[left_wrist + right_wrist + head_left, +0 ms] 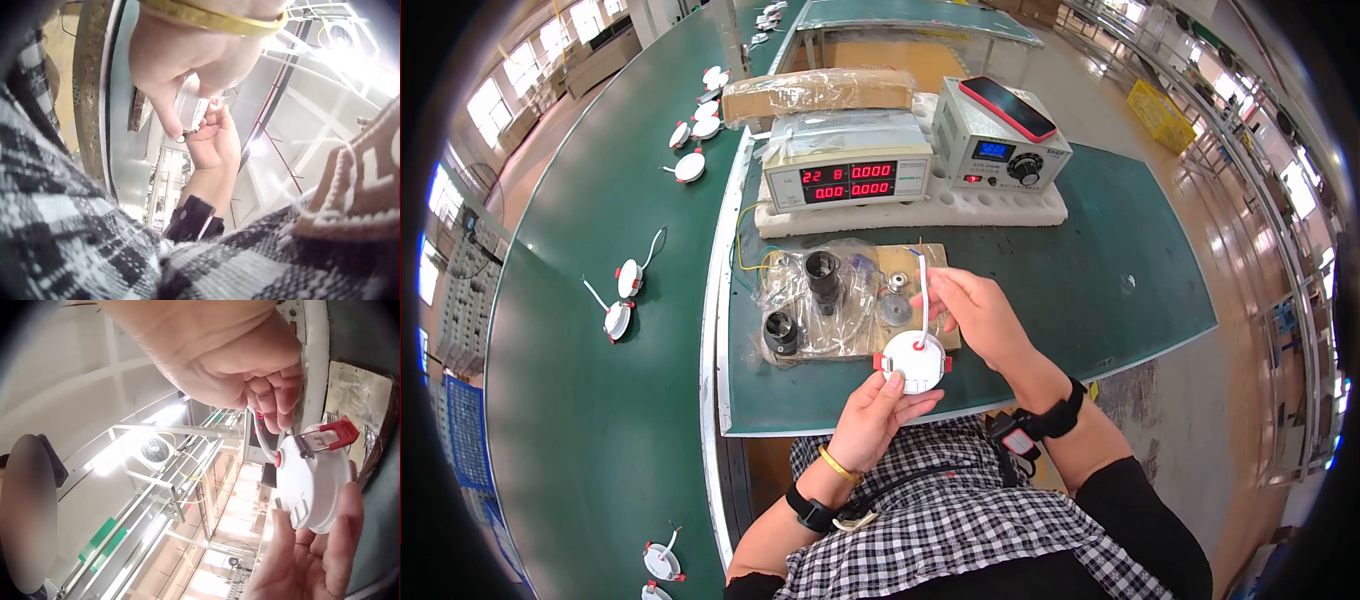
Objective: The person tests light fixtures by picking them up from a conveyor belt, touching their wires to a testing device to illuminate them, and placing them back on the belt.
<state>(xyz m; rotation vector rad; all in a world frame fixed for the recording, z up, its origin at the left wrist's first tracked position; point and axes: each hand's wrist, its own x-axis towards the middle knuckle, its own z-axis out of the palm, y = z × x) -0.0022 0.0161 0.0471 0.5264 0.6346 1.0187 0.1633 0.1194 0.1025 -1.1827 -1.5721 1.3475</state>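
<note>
White downlight (916, 363) sits in left hand (878, 415), gripped between thumb and fingers. Right hand (975, 315) fingertips pinch its lead (923, 295) just above. Apparently picked up, not yet wired to test board (897, 259) beyond the fingers.

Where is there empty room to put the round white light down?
The green mat is bare right of the wooden board, below the foam tray: room for the light. The board, with its sockets and plastic, is crowded.
</note>
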